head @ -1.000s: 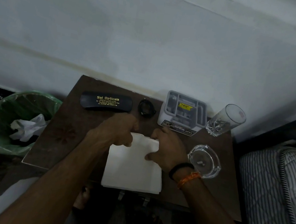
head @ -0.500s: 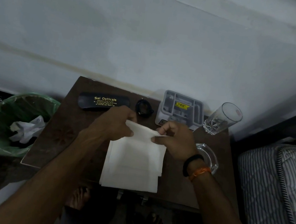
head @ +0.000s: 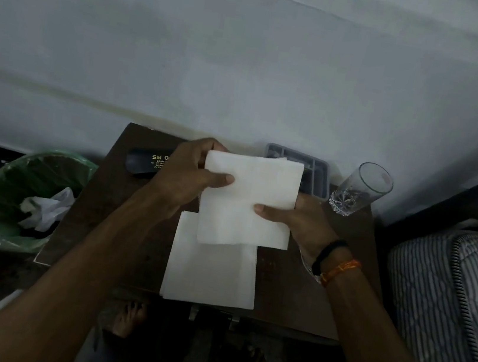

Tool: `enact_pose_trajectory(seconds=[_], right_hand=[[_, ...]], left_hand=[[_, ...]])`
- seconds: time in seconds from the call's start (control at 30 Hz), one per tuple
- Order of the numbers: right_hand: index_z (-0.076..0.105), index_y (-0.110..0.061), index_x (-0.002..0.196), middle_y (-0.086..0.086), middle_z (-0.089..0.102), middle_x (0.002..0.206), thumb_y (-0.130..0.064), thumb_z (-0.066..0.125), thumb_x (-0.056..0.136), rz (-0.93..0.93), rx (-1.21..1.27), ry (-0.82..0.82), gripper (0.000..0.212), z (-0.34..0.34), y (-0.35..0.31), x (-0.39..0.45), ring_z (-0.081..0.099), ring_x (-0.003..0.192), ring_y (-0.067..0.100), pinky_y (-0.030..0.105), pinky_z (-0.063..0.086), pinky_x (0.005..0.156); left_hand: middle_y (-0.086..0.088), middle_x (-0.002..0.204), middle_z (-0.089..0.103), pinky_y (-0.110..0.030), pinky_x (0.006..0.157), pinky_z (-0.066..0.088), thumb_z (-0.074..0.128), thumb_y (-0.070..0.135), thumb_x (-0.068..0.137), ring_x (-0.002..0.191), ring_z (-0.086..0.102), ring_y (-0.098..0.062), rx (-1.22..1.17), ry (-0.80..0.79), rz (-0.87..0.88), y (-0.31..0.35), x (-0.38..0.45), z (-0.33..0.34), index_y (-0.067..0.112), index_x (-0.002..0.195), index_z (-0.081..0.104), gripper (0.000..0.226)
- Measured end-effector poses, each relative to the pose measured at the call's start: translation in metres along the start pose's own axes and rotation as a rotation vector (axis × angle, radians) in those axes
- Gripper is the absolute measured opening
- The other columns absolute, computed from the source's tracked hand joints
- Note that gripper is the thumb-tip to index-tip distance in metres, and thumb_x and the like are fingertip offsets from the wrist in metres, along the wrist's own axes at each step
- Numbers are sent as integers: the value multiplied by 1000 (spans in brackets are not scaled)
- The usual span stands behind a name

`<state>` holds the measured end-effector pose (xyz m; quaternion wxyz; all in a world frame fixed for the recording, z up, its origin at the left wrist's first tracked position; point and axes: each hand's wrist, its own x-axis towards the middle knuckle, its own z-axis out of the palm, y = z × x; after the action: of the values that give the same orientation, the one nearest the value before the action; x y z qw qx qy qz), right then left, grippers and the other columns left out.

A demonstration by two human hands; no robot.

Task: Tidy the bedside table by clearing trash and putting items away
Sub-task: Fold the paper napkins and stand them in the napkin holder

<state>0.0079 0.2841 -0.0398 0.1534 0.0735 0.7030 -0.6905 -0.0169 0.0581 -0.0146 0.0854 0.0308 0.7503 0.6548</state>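
- I've got the lifted napkin (head: 247,200) at frame centre, pinched from both sides: left hand (head: 192,174) thumb on its left edge, right hand (head: 297,217) thumb on the lower right.
- It hangs upright, long axis running top to bottom, just above the napkin stack (head: 211,273) on the bedside table (head: 301,295).
- The grey organiser (head: 316,173) sits directly behind it, upper centre, slightly nearer my right hand; I'd guess that's where it goes.

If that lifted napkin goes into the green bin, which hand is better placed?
Probably the left hand: it already grips the napkin, and the green bin stands on its side.
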Motion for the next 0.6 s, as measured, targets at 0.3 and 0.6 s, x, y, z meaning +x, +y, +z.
enact_pose_trajectory(seconds=[0.3, 0.6], right_hand=[[60, 0, 127, 18, 64, 129, 4, 75, 75, -13, 353, -71, 54, 4, -9, 3, 60, 120, 38, 55, 47, 102], [65, -3, 121, 17, 68, 122, -2, 74, 77, -38, 327, -48, 46, 10, -16, -1, 63, 114, 37, 50, 52, 96]], left_hand=[[-5, 110, 74, -42, 87, 57, 84, 31, 70, 103, 71, -26, -276, -43, -210, 5, -2, -2, 8, 118, 64, 56], [-8, 110, 74, -52, 91, 55, 72, 1, 81, 103, 70, -29, -267, -129, -235, 4, -6, 8, 8, 111, 71, 31]])
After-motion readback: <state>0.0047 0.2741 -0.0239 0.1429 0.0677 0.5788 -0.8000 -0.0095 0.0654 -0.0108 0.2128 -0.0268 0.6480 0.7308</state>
